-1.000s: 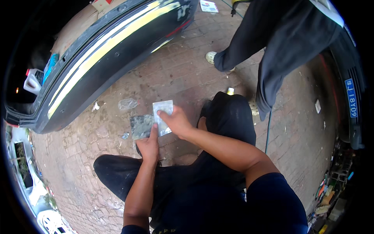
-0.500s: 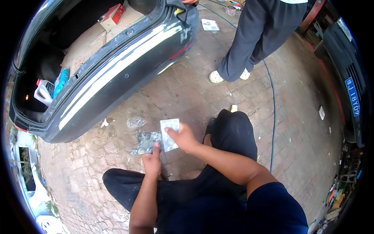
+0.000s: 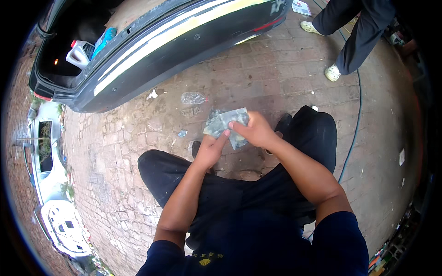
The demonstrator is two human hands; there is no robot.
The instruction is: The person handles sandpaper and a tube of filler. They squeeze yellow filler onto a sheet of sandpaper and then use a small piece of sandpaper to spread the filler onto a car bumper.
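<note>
My left hand (image 3: 209, 152) grips a thin, flat plate (image 3: 214, 121) smeared with grey and whitish paste, its thumb lying on top. My right hand (image 3: 258, 131) pinches a paler rectangular spreader (image 3: 236, 114), also streaked with paste, thumb across its face. The spreader overlaps the right part of the plate, so the two thumbs sit close together. I cannot tell whether they press on each other. Both hands are held low above the brick paving, between my bent knees.
A dark car bumper (image 3: 184, 48) with pale filler bands crosses the upper left, a white jug (image 3: 79, 55) in the boot behind it. A clear plastic bottle (image 3: 193, 98) lies on the paving. A person's legs (image 3: 354, 27) and a hose (image 3: 353, 138) are at right.
The spreader has moved left over the plate and is turned at a slant; the hands are closer together. My view has shifted down and left. The other person's feet are farther apart.
</note>
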